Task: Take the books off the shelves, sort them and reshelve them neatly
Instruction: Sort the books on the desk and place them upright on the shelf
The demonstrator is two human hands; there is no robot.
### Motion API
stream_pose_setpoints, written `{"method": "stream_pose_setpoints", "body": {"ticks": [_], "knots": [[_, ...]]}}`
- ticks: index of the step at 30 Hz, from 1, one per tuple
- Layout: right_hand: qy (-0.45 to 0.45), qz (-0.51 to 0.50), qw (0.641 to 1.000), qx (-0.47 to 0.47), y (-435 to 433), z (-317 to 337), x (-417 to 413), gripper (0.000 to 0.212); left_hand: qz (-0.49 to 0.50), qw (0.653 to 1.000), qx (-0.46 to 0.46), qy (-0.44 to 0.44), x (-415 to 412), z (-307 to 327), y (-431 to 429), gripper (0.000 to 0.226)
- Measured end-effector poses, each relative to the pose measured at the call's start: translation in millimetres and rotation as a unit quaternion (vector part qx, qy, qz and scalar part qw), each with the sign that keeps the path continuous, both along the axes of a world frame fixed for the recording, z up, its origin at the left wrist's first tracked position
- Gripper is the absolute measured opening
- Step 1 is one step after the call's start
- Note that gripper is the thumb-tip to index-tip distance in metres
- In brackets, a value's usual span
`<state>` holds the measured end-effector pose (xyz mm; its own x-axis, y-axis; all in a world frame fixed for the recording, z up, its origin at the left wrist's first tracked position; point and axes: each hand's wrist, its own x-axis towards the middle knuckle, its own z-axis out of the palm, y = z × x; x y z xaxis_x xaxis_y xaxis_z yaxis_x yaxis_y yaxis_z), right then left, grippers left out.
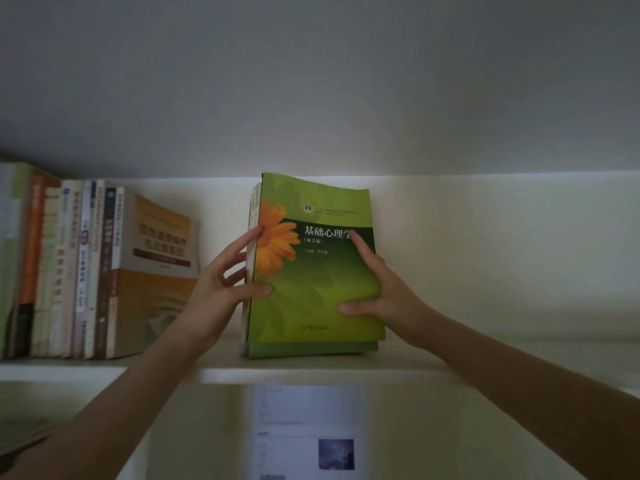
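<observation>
Forearms rise from both lower corners toward a white shelf (294, 374). In the compartment under its board shows a blurred printed sheet (308, 431) with a small dark picture on it. On the board, about mid-width, a green book (311, 282) with an orange flower on its cover stands upright, front cover turned to the camera, with a few thinner books (254, 206) pressed against its back. The left hand (225, 282) clamps this bundle at the spine side, thumb laid on the green cover and fingers curled round the far side of the spines. The right hand (377, 289) lies against the cover's right part, index finger and thumb straight and pressed flat to it; its other fingers are hidden. Well to the left, apart from the bundle, a row of books (69, 271) stands spine-out, ended by an orange-and-white book (159, 265) that leans with its cover showing. Behind everything runs the pale back wall (502, 237) of the shelf
</observation>
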<state>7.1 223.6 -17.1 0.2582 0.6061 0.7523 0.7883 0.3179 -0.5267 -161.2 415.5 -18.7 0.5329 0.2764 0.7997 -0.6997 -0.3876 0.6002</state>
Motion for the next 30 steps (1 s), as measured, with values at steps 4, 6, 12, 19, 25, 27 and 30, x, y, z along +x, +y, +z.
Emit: {"method": "stream_pose_setpoints", "body": {"ticks": [4,6,12,19,25,27,30], "knots": [[-0.027,-0.021,0.998,-0.050,6,4,10,0.116,0.012,1.000,0.020,-0.013,-1,-3,6,0.092],[0.002,-0.003,0.999,-0.046,11,1,15,0.113,0.025,0.999,0.038,-0.018,-1,-3,8,0.095],[0.059,0.024,0.995,-0.081,45,4,28,0.133,0.077,0.993,0.080,-0.034,-12,-2,16,0.094],[0.059,0.107,0.989,-0.077,132,3,26,0.140,0.130,0.987,0.053,-0.082,-34,-10,50,0.089],[0.060,0.138,0.985,-0.081,190,-5,9,0.112,0.320,0.939,0.113,-0.053,-52,-14,76,0.086],[0.061,0.113,0.989,-0.076,197,-8,14,0.118,0.370,0.920,0.122,-0.041,-49,-16,74,0.085],[0.037,0.057,0.995,-0.078,198,-9,15,0.132,0.418,0.898,0.135,-0.022,-46,-19,73,0.086]]}}
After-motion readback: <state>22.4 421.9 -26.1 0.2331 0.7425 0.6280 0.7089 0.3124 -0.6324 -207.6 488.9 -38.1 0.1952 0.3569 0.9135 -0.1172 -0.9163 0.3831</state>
